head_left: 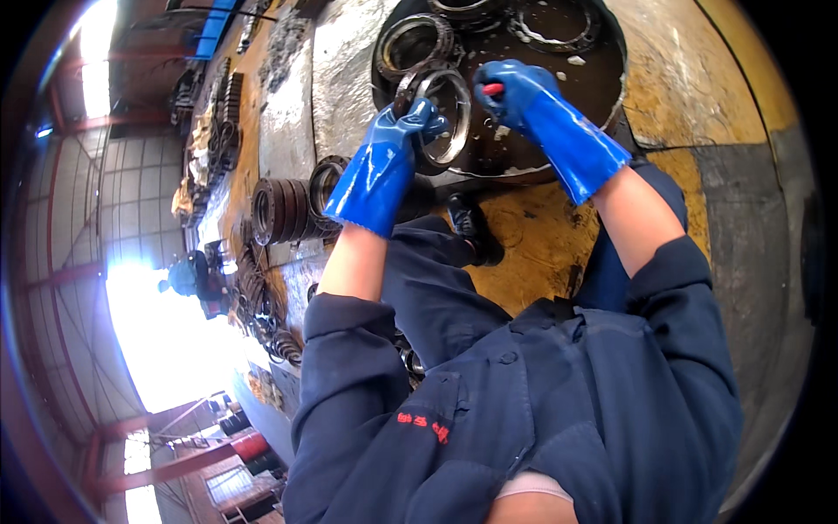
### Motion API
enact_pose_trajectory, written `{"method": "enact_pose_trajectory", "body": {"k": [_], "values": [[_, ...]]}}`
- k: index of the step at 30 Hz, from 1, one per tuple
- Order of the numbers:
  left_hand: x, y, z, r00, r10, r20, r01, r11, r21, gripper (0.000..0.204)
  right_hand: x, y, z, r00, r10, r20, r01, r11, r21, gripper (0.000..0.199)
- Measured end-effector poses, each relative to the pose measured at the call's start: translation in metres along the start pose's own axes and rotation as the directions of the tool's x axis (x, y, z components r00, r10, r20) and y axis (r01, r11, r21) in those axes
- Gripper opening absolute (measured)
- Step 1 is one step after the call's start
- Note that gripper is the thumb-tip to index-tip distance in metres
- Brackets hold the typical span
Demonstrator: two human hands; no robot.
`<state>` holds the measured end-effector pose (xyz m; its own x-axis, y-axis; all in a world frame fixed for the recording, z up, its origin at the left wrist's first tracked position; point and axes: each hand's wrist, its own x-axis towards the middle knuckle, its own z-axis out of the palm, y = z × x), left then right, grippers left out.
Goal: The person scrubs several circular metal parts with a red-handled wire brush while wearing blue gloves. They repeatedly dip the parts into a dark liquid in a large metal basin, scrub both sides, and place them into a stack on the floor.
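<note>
My left hand point(384, 157), in a long blue rubber glove, grips a shiny metal ring point(461, 131) by its left side. The ring is held tilted up over the near left part of a round basin point(626, 65) of dark brown liquid. To its right, my right hand point(534, 103), gloved the same, is closed on a red-handled tool point(493, 89); the tool's working end cannot be made out. A gap separates this hand from the ring. Further rings, among them a dark one point(410, 45) and a wet one point(559, 31), sit at the basin's far side.
Left of the basin stand several rusty rings point(284, 211) on edge in a row. More metal parts point(253, 288) line the floor farther left, near another person point(196, 275). My dark shoe point(471, 229) is on the stained yellow floor point(524, 231) just before the basin.
</note>
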<state>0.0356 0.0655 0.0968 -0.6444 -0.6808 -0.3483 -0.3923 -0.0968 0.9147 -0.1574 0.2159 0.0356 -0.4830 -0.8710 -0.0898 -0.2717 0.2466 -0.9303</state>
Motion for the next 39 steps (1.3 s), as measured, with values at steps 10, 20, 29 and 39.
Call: {"method": "enact_pose_trajectory", "body": {"k": [10, 20, 29, 39], "values": [[-0.048, 0.044, -0.165, 0.903, 0.182, -0.39, -0.067, 0.954, 0.292, 0.04, 0.002, 0.009, 0.023, 0.944, -0.211, -0.255, 0.101, 0.917, -0.385, 0.016], [-0.057, -0.012, -0.25, 0.894, 0.298, -0.335, 0.078, 0.632, 0.771, 0.044, 0.006, 0.025, 0.037, 0.914, -0.296, -0.278, 0.179, 0.908, -0.379, 0.018], [-0.046, -0.094, -0.224, 0.832, 0.489, -0.263, 0.257, 0.08, 0.963, 0.036, 0.002, 0.02, 0.039, 0.935, -0.235, -0.266, 0.132, 0.926, -0.355, 0.02], [-0.046, -0.146, -0.21, 0.619, 0.784, 0.042, -0.009, -0.046, 0.999, 0.047, 0.003, 0.028, 0.037, 0.944, -0.222, -0.243, 0.114, 0.913, -0.392, 0.023]]}}
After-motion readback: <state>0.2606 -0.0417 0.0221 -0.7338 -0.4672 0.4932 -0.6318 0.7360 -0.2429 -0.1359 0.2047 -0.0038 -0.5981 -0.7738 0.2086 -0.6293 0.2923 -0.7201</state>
